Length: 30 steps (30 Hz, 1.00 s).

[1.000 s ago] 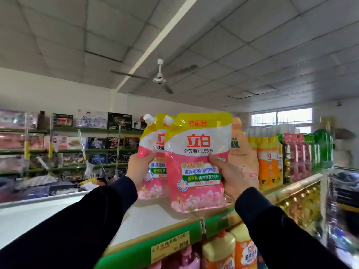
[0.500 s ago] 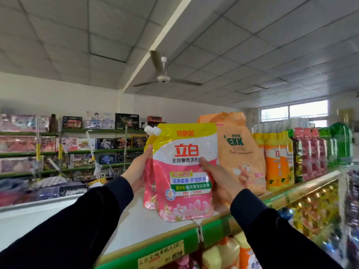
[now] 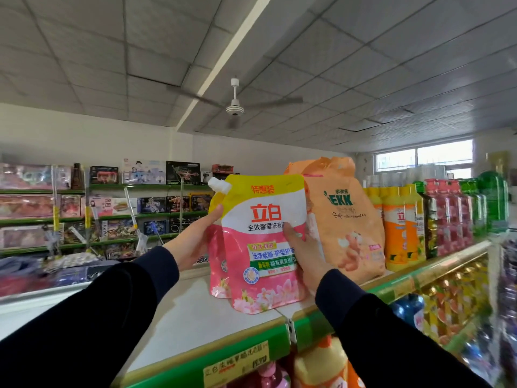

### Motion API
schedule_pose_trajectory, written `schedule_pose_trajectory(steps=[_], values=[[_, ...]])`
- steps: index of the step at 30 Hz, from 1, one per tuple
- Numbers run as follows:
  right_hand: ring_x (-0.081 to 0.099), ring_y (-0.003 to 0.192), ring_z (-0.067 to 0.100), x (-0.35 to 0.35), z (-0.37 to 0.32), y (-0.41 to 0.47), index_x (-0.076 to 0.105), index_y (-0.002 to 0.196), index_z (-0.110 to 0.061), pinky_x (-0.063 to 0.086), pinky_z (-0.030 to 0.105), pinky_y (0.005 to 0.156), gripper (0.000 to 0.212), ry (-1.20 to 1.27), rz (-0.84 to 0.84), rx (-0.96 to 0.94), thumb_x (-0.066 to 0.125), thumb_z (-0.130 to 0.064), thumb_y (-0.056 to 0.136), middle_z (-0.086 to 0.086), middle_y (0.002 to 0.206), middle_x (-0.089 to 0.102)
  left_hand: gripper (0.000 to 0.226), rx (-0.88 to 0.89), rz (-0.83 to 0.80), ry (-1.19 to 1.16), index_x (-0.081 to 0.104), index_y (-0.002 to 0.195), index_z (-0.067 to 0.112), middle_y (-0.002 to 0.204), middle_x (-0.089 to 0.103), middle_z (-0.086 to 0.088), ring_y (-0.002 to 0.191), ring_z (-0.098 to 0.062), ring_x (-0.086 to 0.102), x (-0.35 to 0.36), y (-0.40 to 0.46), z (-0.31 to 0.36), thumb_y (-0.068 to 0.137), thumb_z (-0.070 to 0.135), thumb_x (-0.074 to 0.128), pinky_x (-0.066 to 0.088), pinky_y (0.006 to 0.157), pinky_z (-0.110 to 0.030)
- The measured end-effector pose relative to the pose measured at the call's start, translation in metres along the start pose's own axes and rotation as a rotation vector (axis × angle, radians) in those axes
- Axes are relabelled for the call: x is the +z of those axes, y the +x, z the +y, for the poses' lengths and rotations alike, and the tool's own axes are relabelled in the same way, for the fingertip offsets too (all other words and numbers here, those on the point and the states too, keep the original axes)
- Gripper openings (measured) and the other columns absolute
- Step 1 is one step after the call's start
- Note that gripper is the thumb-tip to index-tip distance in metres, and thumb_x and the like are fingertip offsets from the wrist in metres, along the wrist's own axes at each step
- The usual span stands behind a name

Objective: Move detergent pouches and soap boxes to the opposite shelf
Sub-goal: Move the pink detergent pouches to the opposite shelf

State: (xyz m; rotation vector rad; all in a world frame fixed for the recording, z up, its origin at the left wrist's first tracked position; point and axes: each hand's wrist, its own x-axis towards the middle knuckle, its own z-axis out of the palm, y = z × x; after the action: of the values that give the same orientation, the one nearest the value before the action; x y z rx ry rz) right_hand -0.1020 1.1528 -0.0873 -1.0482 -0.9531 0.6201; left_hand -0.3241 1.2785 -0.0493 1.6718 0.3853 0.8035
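Two pink-and-yellow detergent pouches stand upright on the white top shelf [image 3: 195,326]. The front pouch [image 3: 265,242] covers most of the rear pouch [image 3: 216,264], of which only the left edge shows. My left hand [image 3: 193,242] grips the pouches' left side, thumb on the front near the white spout. On the right side my right hand [image 3: 302,253] holds the front pouch, fingers across its label. Both pouch bottoms rest on the shelf near its front edge.
An orange EKK bag [image 3: 344,219] stands right behind the pouches, touching them. Orange, red and green bottles [image 3: 402,225] line the shelf further right. Toy boxes fill green wall shelves [image 3: 112,203] at left. More bottles sit on the shelf below [image 3: 321,365].
Both hands brought the two pouches down from the air onto the top shelf, closing them together so the front one now hides the rear one. The view shifted right.
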Motion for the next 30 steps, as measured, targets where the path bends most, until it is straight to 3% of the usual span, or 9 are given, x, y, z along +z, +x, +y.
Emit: schedule_pose_trajectory(steps=[3,6,8,10,11,13,19,24,30], values=[[0.077,0.092,0.016,-0.012,0.009,-0.024,0.054,0.134,-0.024,0.060,0.029,0.070,0.062,-0.252,-0.178,0.126,0.077,-0.047,0.081,-0.005,0.107,0.079,0.079,-0.023,-0.041,-0.090,0.060,0.138,0.015,0.097,0.078,-0.008,0.089,-0.025,0.075,-0.001,-0.001,-0.007,0.084,0.072,0.060,0.060,0.079,-0.040],[0.067,0.097,-0.004,-0.022,0.015,-0.047,0.031,0.142,-0.037,0.055,0.019,0.074,0.091,-0.477,-0.149,-0.026,0.088,-0.042,0.071,-0.020,0.115,0.068,0.071,-0.065,-0.090,-0.193,0.059,0.141,0.014,0.120,0.073,-0.014,0.113,-0.032,0.069,-0.010,0.000,-0.008,0.092,0.066,0.056,0.054,0.099,-0.051],[0.060,0.117,-0.001,-0.020,0.018,-0.060,0.016,0.145,-0.048,0.057,0.035,0.094,0.107,-0.685,-0.107,-0.205,0.090,-0.041,0.068,-0.019,0.137,0.055,0.056,-0.089,-0.072,-0.247,0.059,0.136,0.011,0.113,0.073,-0.015,0.104,-0.032,0.069,-0.013,0.001,-0.005,0.095,0.048,0.059,0.048,0.105,-0.053],[0.036,0.147,0.019,-0.006,0.019,-0.069,-0.012,0.157,-0.041,0.043,0.049,0.114,0.131,-0.949,-0.137,-0.254,0.086,-0.050,0.070,-0.001,0.170,0.006,0.038,-0.084,-0.022,-0.274,0.053,0.135,0.008,0.093,0.074,-0.012,0.085,-0.026,0.071,-0.008,0.002,-0.004,0.101,0.025,0.052,0.046,0.104,-0.053],[0.020,0.154,0.026,0.002,0.020,-0.069,-0.027,0.154,-0.039,0.035,0.050,0.119,0.135,-1.050,-0.166,-0.229,0.082,-0.053,0.075,0.002,0.168,-0.020,0.033,-0.076,0.019,-0.273,0.053,0.135,0.007,0.091,0.075,-0.011,0.081,-0.024,0.072,-0.004,0.004,-0.004,0.104,0.018,0.047,0.049,0.102,-0.053],[-0.002,0.156,0.036,0.014,0.018,-0.060,-0.038,0.148,-0.037,0.023,0.054,0.123,0.132,-1.147,-0.196,-0.178,0.075,-0.053,0.083,0.007,0.161,-0.037,0.026,-0.061,0.094,-0.246,0.057,0.128,0.010,0.088,0.076,-0.009,0.078,-0.021,0.073,0.002,0.008,-0.005,0.107,0.014,0.042,0.058,0.090,-0.048],[-0.017,0.152,0.046,0.042,0.019,-0.026,-0.042,0.144,-0.030,0.011,0.055,0.123,0.133,-1.220,-0.215,-0.087,0.074,-0.055,0.084,0.014,0.160,-0.039,0.022,-0.099,0.219,-0.252,0.062,0.108,0.019,0.071,0.072,-0.003,0.077,-0.023,0.066,-0.004,0.023,-0.001,0.109,0.022,0.041,0.055,0.079,-0.046],[-0.022,0.151,0.043,0.066,0.033,0.005,-0.038,0.150,-0.027,0.002,0.053,0.123,0.135,-1.229,-0.171,-0.055,0.075,-0.057,0.081,0.017,0.161,-0.037,0.026,-0.062,0.306,-0.252,0.065,0.102,0.012,0.078,0.073,-0.008,0.072,-0.023,0.070,-0.023,0.043,-0.006,0.108,0.023,0.042,0.056,0.081,-0.044],[-0.008,0.154,0.043,0.080,0.055,0.034,-0.036,0.150,-0.030,0.014,0.052,0.124,0.137,-1.178,-0.113,-0.074,0.077,-0.057,0.079,0.013,0.162,-0.036,0.032,-0.036,0.352,-0.226,0.067,0.095,0.012,0.076,0.074,-0.007,0.066,-0.020,0.072,-0.032,0.065,-0.009,0.108,0.026,0.041,0.057,0.068,-0.037]])
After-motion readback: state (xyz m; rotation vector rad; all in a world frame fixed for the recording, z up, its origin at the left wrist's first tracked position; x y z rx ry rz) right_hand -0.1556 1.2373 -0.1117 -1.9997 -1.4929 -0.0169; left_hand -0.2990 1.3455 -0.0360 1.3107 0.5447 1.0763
